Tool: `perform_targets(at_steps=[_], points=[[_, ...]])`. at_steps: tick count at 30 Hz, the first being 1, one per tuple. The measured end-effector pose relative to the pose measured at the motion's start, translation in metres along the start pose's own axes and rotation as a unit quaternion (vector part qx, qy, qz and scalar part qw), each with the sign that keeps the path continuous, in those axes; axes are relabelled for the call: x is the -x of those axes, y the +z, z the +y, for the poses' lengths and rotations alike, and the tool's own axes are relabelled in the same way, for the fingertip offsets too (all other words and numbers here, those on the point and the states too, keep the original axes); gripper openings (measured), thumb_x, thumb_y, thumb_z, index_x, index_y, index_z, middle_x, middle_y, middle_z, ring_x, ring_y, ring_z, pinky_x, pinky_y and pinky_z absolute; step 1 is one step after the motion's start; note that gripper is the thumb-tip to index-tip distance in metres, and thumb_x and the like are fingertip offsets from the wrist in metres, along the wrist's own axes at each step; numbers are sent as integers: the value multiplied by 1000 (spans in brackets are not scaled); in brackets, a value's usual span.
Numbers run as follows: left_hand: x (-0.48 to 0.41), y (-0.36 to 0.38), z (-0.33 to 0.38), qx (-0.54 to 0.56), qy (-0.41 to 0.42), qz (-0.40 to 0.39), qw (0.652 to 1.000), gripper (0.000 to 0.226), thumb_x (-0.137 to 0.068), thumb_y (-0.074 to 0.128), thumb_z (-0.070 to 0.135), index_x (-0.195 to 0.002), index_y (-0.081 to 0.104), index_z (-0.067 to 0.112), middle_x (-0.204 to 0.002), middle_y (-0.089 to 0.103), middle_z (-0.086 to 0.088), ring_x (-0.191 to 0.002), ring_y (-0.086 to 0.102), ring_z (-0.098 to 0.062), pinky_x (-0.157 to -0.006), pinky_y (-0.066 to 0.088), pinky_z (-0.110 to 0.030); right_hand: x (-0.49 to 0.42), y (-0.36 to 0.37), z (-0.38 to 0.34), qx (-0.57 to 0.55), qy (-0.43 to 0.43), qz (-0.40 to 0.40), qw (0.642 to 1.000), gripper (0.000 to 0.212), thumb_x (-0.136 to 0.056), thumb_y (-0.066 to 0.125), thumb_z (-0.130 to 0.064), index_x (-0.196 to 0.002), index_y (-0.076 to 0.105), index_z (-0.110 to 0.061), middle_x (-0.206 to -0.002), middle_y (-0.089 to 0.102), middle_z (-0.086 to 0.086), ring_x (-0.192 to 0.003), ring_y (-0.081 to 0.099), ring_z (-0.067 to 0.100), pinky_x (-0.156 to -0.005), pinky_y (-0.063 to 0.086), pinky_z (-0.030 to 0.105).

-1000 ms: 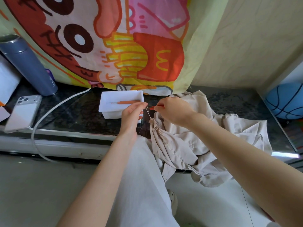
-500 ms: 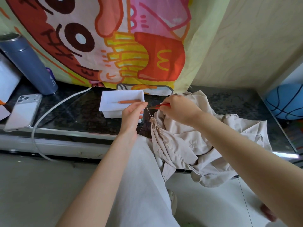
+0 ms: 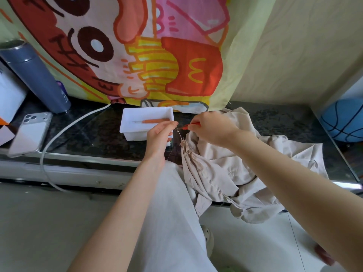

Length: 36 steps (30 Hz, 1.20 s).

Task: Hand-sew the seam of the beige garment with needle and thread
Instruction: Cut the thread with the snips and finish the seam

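Observation:
The beige garment lies crumpled on the dark counter, its gathered seam end pulled up toward my hands. My left hand pinches a thin thread that runs taut down to that seam end. My right hand grips a small red-handled tool whose tip points at the thread just right of my left fingers. I cannot make out a needle.
A white tray behind my left hand holds an orange-handled tool. At the left are a phone, a white cable and a blue-grey bottle. A cartoon cloth hangs behind. A blue ball sits far right.
My right hand has shifted slightly and the red tool's tip now shows more, closer to the thread. My left hand keeps its pinch on the thread.

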<state>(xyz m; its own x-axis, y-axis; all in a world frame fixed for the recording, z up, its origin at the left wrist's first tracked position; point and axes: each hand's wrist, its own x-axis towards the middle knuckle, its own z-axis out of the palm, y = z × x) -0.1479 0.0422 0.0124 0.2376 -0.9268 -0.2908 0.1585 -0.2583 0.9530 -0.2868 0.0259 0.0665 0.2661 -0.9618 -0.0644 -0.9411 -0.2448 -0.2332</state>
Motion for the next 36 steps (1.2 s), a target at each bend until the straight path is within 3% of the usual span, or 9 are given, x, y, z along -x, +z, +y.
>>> perform_targets(at_steps=[12,16,20,23,26,29,31,34,36], points=[[-1,-2,-1,7,3,-3,1000,2,-84,67,26,-86,68,25,-92,62,3,-94,54,-14,-87,45,-26,8,2,9,-13,-11,39,999,28,-95,44,-29,-100,71,-18,-99,67,4,-94,58,25,-71,45,32],[-1,-2,-1,6,4,-5,1000,3,-85,67,25,-88,68,24,-92,62,3,-93,54,-13,-86,45,-25,18,7,16,-101,22,61,993,33,-99,41,-32,-97,65,-9,-100,61,9,-94,56,26,-81,42,37],[-2,-1,0,5,1,1,1000,7,-87,65,24,-91,68,20,-89,62,4,-90,56,-11,-84,46,-24,38,17,6,-234,70,-43,969,28,-95,49,-39,-85,53,-13,-77,53,0,-69,47,14,-63,37,26],[-2,-2,-1,7,-1,2,1000,8,-87,65,25,-91,69,19,-86,61,4,-87,55,-11,-85,46,-25,44,36,6,-221,83,-116,965,36,-84,65,-43,-76,46,-14,-66,44,-3,-58,41,11,-52,31,20],[-3,-3,-2,3,0,7,1000,10,-87,65,25,-93,69,19,-87,62,4,-88,56,-10,-82,47,-23,43,59,13,-233,109,-134,957,36,-82,67,-33,-63,45,-12,-59,39,-1,-55,37,14,-50,27,21],[-3,-3,-1,6,1,5,1000,9,-87,64,24,-93,68,18,-85,62,4,-85,56,-10,-79,46,-22,39,61,23,-234,125,-104,959,33,-88,60,-27,-56,55,-18,-54,50,-6,-49,43,8,-46,30,14],[-3,-2,-1,4,4,-4,1000,9,-89,62,22,-93,67,16,-82,60,3,-81,55,-11,-75,46,-21,34,50,32,-258,136,-66,954,29,-94,53,-26,-72,68,-15,-66,67,-7,-51,54,5,-48,38,10],[-2,0,-2,-15,13,-26,999,7,-91,60,20,-90,65,16,-79,58,2,-76,54,-9,-70,46,-18,23,27,47,-311,142,79,937,24,-96,50,-22,-94,65,-4,-71,69,1,-59,65,14,-58,54,24],[-2,2,-4,-24,21,-39,999,7,-91,60,20,-87,65,18,-79,58,3,-75,54,-9,-68,46,-17,12,7,52,-261,108,183,942,21,-95,51,-21,-97,60,-2,-68,60,0,-59,56,17,-56,41,26]])
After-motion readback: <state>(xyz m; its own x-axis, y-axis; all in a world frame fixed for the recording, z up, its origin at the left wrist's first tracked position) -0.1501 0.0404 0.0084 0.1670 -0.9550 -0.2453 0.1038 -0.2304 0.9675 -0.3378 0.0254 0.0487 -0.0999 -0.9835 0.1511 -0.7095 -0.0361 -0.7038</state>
